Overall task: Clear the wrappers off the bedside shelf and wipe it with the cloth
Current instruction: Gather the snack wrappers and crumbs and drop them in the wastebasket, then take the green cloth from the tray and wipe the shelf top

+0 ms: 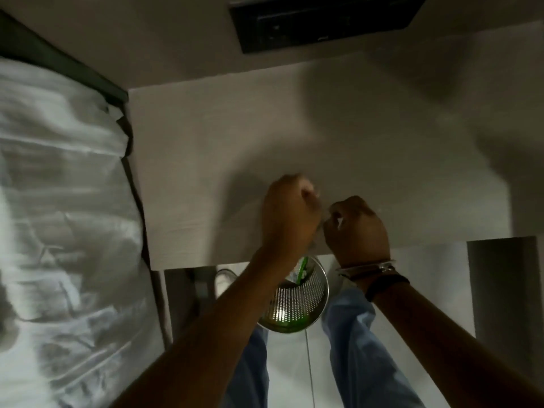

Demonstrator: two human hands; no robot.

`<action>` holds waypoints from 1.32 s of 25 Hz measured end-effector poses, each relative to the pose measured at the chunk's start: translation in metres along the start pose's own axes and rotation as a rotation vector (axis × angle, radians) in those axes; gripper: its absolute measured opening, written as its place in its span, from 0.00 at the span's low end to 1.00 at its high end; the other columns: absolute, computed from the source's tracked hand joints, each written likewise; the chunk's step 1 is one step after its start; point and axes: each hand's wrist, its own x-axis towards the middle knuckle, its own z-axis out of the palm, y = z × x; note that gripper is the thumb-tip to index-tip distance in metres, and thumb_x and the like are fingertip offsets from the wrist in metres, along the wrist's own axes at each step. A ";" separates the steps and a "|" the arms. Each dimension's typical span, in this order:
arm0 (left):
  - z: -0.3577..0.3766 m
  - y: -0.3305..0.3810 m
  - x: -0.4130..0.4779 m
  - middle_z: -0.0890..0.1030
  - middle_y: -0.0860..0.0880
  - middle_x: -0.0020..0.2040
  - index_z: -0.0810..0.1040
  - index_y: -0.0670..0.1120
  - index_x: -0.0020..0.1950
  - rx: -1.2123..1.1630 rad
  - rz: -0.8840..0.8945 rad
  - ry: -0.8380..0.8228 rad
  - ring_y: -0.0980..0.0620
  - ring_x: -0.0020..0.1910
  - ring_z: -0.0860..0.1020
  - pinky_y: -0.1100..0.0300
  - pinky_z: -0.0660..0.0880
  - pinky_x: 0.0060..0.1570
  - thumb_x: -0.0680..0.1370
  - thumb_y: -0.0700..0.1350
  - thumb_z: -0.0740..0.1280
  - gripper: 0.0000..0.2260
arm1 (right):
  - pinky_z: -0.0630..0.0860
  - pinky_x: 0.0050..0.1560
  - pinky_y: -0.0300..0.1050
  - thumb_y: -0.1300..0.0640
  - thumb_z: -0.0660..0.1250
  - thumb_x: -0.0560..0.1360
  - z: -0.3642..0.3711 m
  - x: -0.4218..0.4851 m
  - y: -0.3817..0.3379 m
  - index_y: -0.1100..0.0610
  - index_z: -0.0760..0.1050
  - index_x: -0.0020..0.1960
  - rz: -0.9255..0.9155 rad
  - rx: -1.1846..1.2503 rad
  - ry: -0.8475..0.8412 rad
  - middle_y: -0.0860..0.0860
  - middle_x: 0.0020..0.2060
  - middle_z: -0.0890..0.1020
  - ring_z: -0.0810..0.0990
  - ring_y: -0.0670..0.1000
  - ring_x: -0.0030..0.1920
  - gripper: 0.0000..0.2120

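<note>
The pale bedside shelf (pixel 220 160) fills the middle of the view, and its top looks bare. My left hand (pixel 287 216) and my right hand (pixel 357 228) meet over its front edge, fingers closed. They pinch a small, pale, see-through wrapper (pixel 322 214) between them, which is blurred. Below the edge, under my hands, stands a perforated metal bin (pixel 322 293). A green wrapper (pixel 303 267) and some clear scraps lie in it. No cloth is in view.
A bed with white sheets (pixel 59 216) lies close along the shelf's left side. A black switch panel (pixel 323 22) is on the wall behind. My legs in blue jeans (pixel 353 363) straddle the bin, and a grey panel (pixel 500 290) stands at the right.
</note>
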 end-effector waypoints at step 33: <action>-0.406 -0.216 -0.090 0.78 0.52 0.35 0.77 0.48 0.35 -0.172 -0.576 0.416 0.57 0.32 0.77 0.63 0.70 0.29 0.70 0.42 0.70 0.05 | 0.63 0.28 0.40 0.50 0.64 0.74 0.071 -0.076 -0.484 0.60 0.70 0.30 -0.306 0.361 -0.409 0.51 0.24 0.73 0.72 0.50 0.27 0.18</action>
